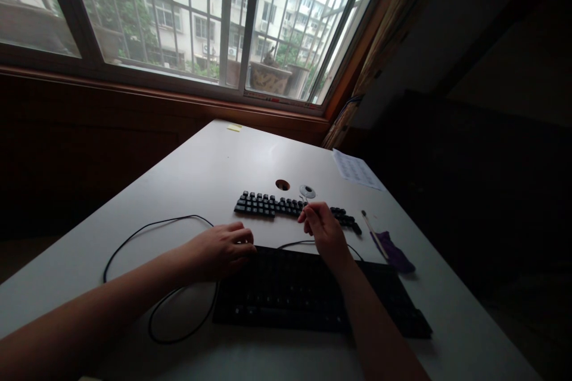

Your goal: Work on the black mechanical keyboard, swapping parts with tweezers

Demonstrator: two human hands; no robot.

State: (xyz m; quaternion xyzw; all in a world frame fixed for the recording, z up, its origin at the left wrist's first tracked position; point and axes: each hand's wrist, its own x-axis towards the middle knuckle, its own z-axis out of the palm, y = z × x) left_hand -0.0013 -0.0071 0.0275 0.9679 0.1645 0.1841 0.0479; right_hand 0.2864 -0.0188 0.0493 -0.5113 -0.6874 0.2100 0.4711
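R hand point(326, 232), fingers pinched on thin pale wire-like tool point(302, 197), is above the black rectangular kbd's point(286, 294) far edge, near rows of small black plastic keycaps point(255, 207). L hand point(230, 248), fingers bent, rests at kbd's far L corner; can't tell if gripping. Kbd lies flat on white tabletop point(187, 181), near edge toward person, w/ thin black cable point(134, 233) looped L. Keycaps just beyond kbd; slim pale-handled brush point(374, 234) touching crumpled purple cloth point(397, 255) to R.

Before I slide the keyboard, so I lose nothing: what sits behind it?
Black keys, with the cable nearer; farther back, a grey ring and a desk hole. The right hand hides part of that area.
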